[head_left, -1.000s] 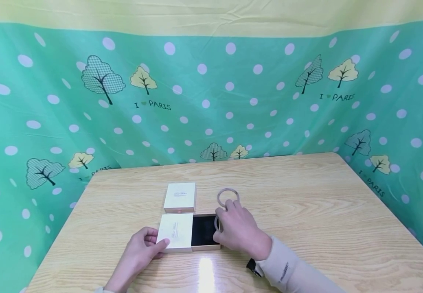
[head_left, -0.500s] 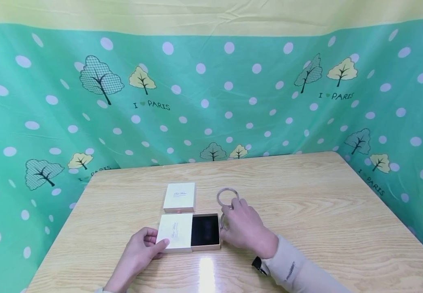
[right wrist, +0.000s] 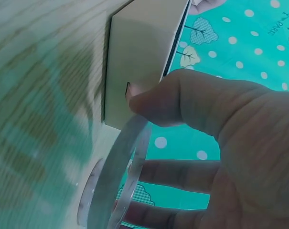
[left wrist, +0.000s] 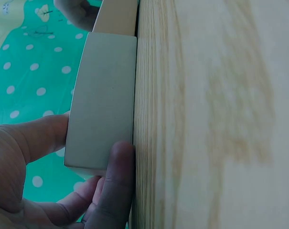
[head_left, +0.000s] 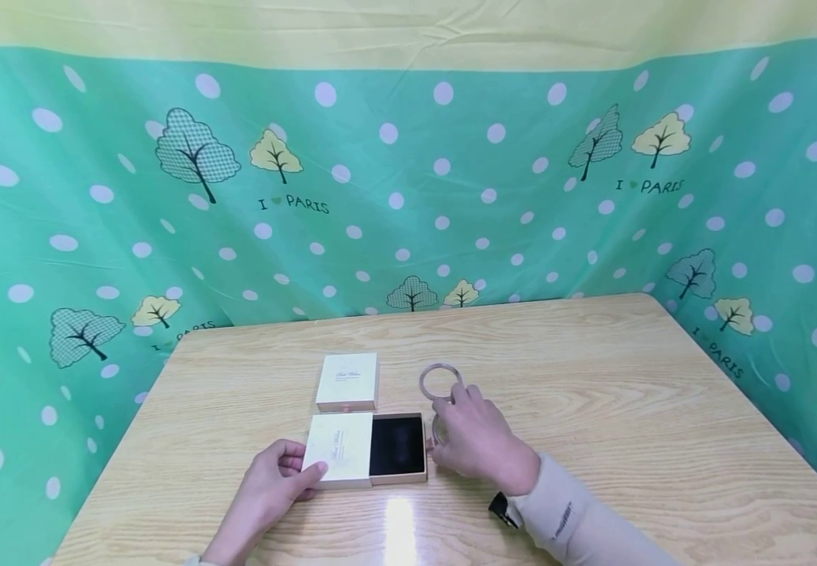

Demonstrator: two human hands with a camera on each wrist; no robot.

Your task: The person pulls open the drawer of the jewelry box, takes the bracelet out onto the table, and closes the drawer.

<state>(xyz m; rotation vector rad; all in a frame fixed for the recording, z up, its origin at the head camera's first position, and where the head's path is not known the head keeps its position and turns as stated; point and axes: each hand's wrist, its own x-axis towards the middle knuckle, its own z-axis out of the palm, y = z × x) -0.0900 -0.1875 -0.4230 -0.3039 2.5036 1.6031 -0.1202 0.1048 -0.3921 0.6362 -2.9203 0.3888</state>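
My left hand (head_left: 274,479) holds the near end of a white slide-out gift box (head_left: 351,440), thumb on top and fingers at its side. The black-lined drawer (head_left: 398,479) of this box is pulled out to the right, nothing visible inside. My right hand (head_left: 475,436) grips a pale bangle (right wrist: 111,179) at the drawer's right end. Its thumb presses by the small pink ribbon tab (right wrist: 130,90) on the drawer front. A second bangle (head_left: 421,384) lies on the table just beyond the right hand.
A second white box (head_left: 347,379), closed, lies right behind the first one. Both stand on a wood-grain table (head_left: 592,377). A green dotted curtain (head_left: 351,259) hangs behind and at both sides.
My right hand has moved slightly right with the bangle, from over the drawer's right edge to just outside it. The left hand and both boxes stay put.
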